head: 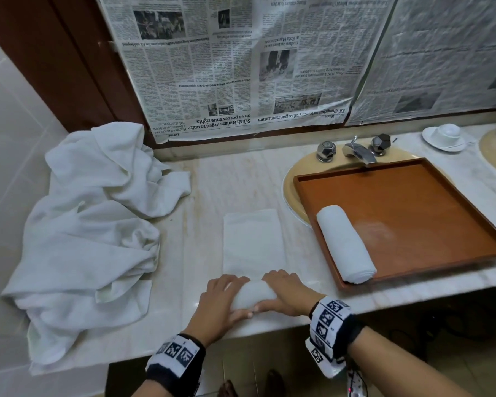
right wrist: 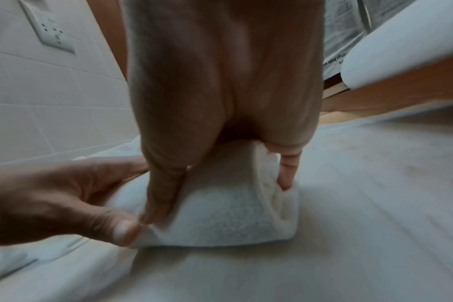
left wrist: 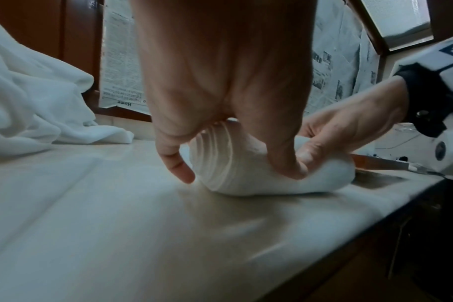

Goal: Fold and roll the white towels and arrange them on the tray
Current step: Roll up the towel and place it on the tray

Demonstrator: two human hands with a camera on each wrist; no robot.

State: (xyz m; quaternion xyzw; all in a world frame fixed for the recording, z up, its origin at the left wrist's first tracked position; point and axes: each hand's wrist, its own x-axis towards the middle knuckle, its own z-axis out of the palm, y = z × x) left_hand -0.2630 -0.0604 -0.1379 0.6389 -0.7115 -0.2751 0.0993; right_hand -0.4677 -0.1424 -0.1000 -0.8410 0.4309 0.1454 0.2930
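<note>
A folded white towel lies as a long strip on the marble counter, its near end wound into a roll. My left hand and right hand both curl round that roll, thumbs on the near side and fingers over the top. The left wrist view shows the roll's spiral end under my left hand. In the right wrist view my right hand grips the roll. A finished rolled towel lies along the left side of the brown tray.
A heap of loose white towels covers the counter's left end. The tray sits over a sink with a chrome tap. A white cup and saucer stands at the back right. Newspaper covers the wall behind.
</note>
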